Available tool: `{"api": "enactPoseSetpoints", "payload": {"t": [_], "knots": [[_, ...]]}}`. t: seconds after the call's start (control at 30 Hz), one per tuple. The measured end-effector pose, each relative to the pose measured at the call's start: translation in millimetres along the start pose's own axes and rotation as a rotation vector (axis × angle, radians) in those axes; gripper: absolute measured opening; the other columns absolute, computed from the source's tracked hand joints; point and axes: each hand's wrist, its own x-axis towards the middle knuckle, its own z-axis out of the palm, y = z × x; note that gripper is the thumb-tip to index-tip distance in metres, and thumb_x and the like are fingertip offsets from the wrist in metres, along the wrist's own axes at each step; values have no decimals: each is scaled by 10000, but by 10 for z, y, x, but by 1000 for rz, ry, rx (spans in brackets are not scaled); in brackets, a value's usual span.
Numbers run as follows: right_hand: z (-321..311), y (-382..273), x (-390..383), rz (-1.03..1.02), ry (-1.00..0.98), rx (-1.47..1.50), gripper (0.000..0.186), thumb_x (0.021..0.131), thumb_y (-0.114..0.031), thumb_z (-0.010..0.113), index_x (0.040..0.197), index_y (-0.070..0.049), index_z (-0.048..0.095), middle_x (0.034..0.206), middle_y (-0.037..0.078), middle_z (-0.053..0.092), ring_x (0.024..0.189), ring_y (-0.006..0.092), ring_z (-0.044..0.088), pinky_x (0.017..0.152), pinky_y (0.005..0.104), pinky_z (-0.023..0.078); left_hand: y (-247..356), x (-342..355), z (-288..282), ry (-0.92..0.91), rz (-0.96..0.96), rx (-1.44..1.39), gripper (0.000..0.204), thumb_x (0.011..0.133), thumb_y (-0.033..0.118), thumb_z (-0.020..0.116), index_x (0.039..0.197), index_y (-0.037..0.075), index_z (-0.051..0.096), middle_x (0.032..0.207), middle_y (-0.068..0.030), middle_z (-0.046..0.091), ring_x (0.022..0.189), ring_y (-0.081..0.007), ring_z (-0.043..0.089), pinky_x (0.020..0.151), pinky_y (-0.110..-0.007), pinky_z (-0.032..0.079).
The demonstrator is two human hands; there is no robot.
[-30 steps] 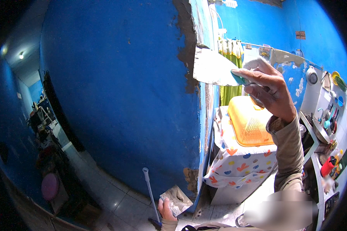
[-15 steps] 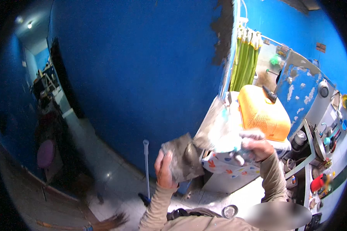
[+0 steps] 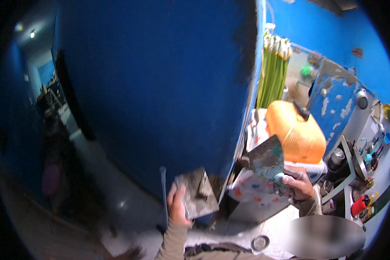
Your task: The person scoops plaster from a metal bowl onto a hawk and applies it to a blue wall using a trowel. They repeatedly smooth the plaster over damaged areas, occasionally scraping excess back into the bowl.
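My left hand (image 3: 177, 208) is closed on the edge of a flat, greyish square plate (image 3: 190, 201) smeared with mortar. A lump of grey mortar (image 3: 206, 189) sits on its face. To the right, my right hand (image 3: 300, 184) grips the handle of a wide putty knife (image 3: 266, 159), whose dark blade points up and left. Grey and greenish residue coats that blade. Both tools are apart from each other, in front of the corner of the blue wall (image 3: 160, 86).
An orange plastic dish cover (image 3: 297, 134) stands on a cloth-covered table (image 3: 249, 184) at right. Behind hangs a green curtain (image 3: 273, 78). Kitchen shelving (image 3: 344, 173) holds pots and a red thermos (image 3: 359, 206). A pale pole (image 3: 164, 190) leans by the wall. A round tin (image 3: 260, 243) is low in view.
Both hands have moved lower, my right one also slightly to the right. The putty knife has turned from a brightly lit angle so its dark blade shows. The plate has tilted.
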Motion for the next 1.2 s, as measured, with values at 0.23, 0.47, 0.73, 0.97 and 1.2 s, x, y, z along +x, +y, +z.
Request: {"api": "enactPoseSetpoints", "payload": {"t": [0.23,0.47,0.73,0.97,1.2], "knots": [[190,-1290,863,-911,566,-783,440,844,25,626,1276,-51,595,888,44,544,773,141,526,715,272,435,-290,85,-108,-51,-115,-92,356,896,171,594,1211,16,532,1127,-98,621,1005,-220,621,879,-354,516],[89,-1958,1519,-1131,491,-1029,387,885,-89,633,1270,-120,622,958,133,629,858,228,565,744,376,484,-421,1,-393,110,-92,27,354,902,178,528,1224,31,525,1150,-97,614,1041,-249,613,905,-386,501],[216,-1238,1244,-1066,448,-1048,517,787,36,656,1273,-135,616,919,124,532,797,234,543,713,354,461,-667,84,-786,58,-57,-120,273,910,149,550,1158,38,575,1130,-115,641,1017,-272,632,874,-413,523],[101,-940,742,-839,401,-1087,496,751,54,670,1221,-100,639,973,123,559,853,255,571,750,347,471,-679,76,-759,112,-63,-140,317,893,156,606,1181,35,555,1101,-91,625,994,-235,622,862,-382,526],[144,-424,162,-350,89,-598,452,758,114,610,1196,7,618,1021,110,611,988,216,607,872,310,470,-316,63,-251,-49,-51,-131,414,897,154,622,1269,9,514,1191,-116,582,1092,-210,568,932,-370,485]]}}
